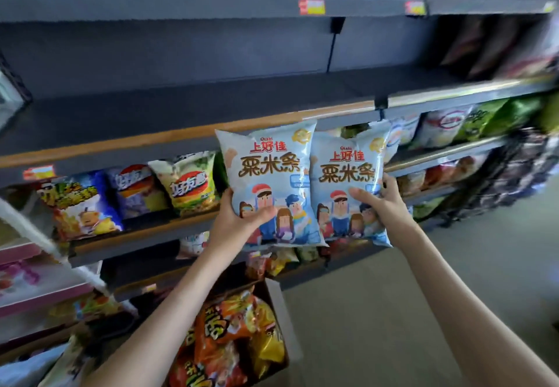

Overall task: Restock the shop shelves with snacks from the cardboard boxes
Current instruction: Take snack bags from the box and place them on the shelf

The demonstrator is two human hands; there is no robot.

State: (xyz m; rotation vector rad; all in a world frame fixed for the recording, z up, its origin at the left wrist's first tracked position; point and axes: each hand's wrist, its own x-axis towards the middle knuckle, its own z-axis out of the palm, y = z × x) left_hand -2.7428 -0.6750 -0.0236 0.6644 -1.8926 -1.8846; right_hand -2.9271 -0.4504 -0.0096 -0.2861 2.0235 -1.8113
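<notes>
I hold two light-blue snack bags with cartoon figures upright in front of the shelving. My left hand [239,220] grips the lower left of the left bag [266,181], thumb across its front. My right hand [381,202] grips the lower right of the right bag [344,187], thumb on its front. The two bags overlap slightly at the middle. Both hang just below the wood-edged dark shelf [181,105], which is bare over most of its width. Below my arms a cardboard box [281,311] holds orange and yellow snack bags [233,332].
The shelf beneath [145,232] carries blue, purple and green-yellow chip bags [84,202]. More bags, white and green [484,120], fill the shelves at right. Pink boxes [27,277] lie at lower left. Grey floor [393,311] runs along the right of the box.
</notes>
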